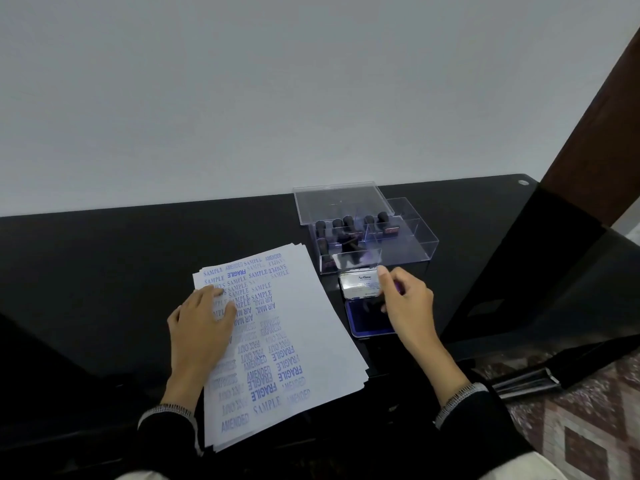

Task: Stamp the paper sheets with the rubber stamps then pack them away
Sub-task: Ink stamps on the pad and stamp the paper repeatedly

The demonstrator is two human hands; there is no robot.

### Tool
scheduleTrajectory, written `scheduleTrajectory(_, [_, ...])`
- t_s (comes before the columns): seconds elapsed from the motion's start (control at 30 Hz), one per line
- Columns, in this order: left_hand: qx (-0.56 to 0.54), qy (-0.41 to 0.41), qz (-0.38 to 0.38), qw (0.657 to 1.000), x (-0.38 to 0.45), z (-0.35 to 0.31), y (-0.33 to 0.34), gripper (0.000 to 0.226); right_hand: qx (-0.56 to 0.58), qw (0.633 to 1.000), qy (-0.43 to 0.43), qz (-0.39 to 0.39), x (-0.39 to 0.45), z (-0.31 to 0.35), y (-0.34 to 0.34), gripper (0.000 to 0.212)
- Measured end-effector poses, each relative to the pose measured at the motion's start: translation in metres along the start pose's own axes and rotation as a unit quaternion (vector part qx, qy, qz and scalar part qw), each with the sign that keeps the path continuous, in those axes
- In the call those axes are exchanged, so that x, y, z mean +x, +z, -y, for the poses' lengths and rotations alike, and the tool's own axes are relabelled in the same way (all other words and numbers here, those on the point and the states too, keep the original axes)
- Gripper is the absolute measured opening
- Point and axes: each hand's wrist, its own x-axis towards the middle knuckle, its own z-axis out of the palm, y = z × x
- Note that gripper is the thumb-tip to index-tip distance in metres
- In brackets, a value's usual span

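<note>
A stack of white paper sheets (304, 327), covered with blue stamp prints, lies on the black table (104, 271). My left hand (202, 323) rests flat on its left side with straight fingers. To the right sits an open ink pad (367, 318) with a blue inked base; its silver lid (358, 285) stands tilted up at the far side. My right hand (407, 301) pinches the lid's right edge. Behind it a clear plastic box (412, 247) holds several black-handled rubber stamps (346, 226).
The box's clear lid (341, 202) leans open against the white wall. A dark wooden post (595, 133) rises at the right, with a glossy black panel (540, 271) below it. Patterned floor (571, 427) shows beyond the table's right edge.
</note>
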Motion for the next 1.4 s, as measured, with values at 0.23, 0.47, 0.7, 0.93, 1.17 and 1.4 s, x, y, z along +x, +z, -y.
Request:
scheduleTrajectory(0.23, [-0.009, -0.004, -0.004, 1.0, 0.0, 0.0, 0.0, 0.035, -0.276, 0.942, -0.142, 0.132, 0.009, 0.007, 0.016, 0.032])
scheduleTrajectory(0.47, [-0.015, -0.006, -0.011, 1.0, -0.001, 0.0, 0.0, 0.035, -0.357, 0.904, -0.16, 0.173, 0.008, 0.016, 0.027, 0.027])
scheduleTrajectory(0.7, [-0.011, -0.005, -0.016, 1.0, -0.001, 0.001, 0.001, 0.035, -0.342, 0.912, -0.134, 0.18, 0.009, 0.013, 0.029, 0.037])
scheduleTrajectory(0.93, [-0.003, -0.015, -0.007, 1.0, 0.0, 0.0, 0.0, 0.039, -0.209, 0.937, -0.06, 0.272, 0.012, 0.017, 0.009, 0.014])
scheduleTrajectory(1.17, [-0.01, -0.011, -0.007, 1.0, 0.0, 0.0, 0.0, 0.036, -0.174, 0.937, -0.02, 0.301, 0.02, 0.028, -0.001, 0.031])
scheduleTrajectory(1.4, [-0.014, -0.009, -0.012, 1.0, -0.001, -0.001, -0.001, 0.033, -0.147, 0.963, -0.046, 0.221, 0.013, 0.025, -0.003, 0.024])
